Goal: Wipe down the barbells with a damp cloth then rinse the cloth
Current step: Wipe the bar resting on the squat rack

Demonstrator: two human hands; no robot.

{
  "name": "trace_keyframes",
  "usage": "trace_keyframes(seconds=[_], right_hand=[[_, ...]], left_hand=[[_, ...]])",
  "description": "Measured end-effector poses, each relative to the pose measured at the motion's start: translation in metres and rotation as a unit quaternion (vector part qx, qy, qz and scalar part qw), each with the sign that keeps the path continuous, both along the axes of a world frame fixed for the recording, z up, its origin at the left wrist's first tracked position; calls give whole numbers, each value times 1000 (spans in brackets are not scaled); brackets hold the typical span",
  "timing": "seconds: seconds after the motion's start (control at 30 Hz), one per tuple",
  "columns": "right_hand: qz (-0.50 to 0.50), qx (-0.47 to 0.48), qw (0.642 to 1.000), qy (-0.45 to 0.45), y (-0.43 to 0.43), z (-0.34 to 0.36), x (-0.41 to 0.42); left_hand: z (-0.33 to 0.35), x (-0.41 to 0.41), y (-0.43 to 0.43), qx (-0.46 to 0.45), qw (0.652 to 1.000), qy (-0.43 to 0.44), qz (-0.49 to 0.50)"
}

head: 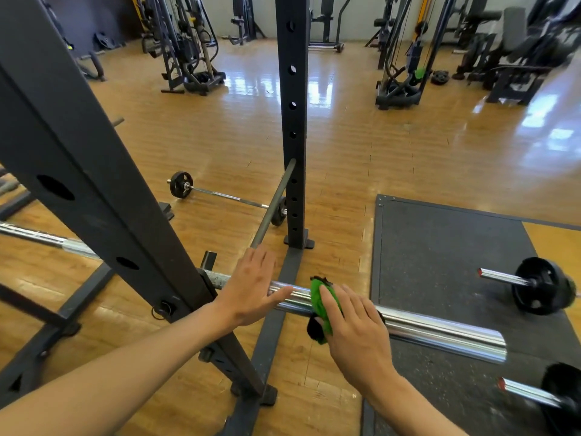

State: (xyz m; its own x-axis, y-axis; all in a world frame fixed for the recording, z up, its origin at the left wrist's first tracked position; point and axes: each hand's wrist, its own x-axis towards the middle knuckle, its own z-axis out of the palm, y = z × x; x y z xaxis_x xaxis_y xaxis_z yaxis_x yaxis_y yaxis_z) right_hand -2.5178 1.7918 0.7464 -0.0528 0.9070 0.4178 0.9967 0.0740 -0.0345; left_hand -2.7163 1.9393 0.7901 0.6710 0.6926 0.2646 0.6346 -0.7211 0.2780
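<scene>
— Where is the cloth?

— The green cloth (pixel 321 306) is draped over the chrome sleeve of the barbell (pixel 440 332), low in the middle of the frame. A black part of it shows at its top and underneath the sleeve.

— What has hold of it?

— The right hand (pixel 355 328) lies on it palm down, with the fingers spread and fairly straight. It presses the cloth against the sleeve rather than closing around it.

— And the other hand?

— The left hand (pixel 251 284) is just left of the cloth. Its fingers are straight and together, its thumb lies on the sleeve, and it holds nothing.

— How does the barbell sit?

— It runs from the left edge down toward the lower right, resting in the dark rack (pixel 94 184). The rack's slanting upright fills the left of the frame. The sleeve's free end juts out over a black mat (pixel 440 262) at lower right.

— What else is around?

— On the mat by the right edge lie an upper loaded bar (pixel 540 286) and a lower loaded bar (pixel 528 394), both with black plates. A short bar (pixel 220 196) with small plates lies on the wooden floor (pixel 377 146) behind the rack. A second upright (pixel 294 121) stands at centre, and a grey rod (pixel 273 202) slants from it toward the left hand. Gym machines (pixel 188 58) line the top of the frame.
</scene>
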Motion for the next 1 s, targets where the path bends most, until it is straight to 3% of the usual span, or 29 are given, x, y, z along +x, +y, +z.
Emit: trace_keyframes(seconds=[0.13, 0.27, 0.37, 0.5, 0.63, 0.83, 0.93, 1.0], right_hand=[[-145, -23, 985, 86, 27, 35, -19], [-189, -188, 956, 125, 64, 63, -46], [-154, -178, 964, 121, 77, 62, -71], [-19, -44, 993, 109, 65, 31, -89], [48, -15, 999, -1, 33, 0, -55], [-132, -40, 986, 91, 24, 32, -22], [-245, -161, 944, 149, 61, 56, -45], [-248, -237, 921, 183, 87, 66, -64]], left_hand=[[3, -2, -6, -74, 997, -6, 25], [4, -5, -3, -111, 994, -8, 12], [7, -6, -2, -149, 989, -12, 2], [12, -5, -4, -184, 982, -25, 24], [4, -8, 1, -139, 989, 40, 8], [15, -4, 7, -172, 983, 67, -11], [18, -3, 5, -166, 984, 70, 2], [13, -4, 5, -138, 987, 87, 2]])
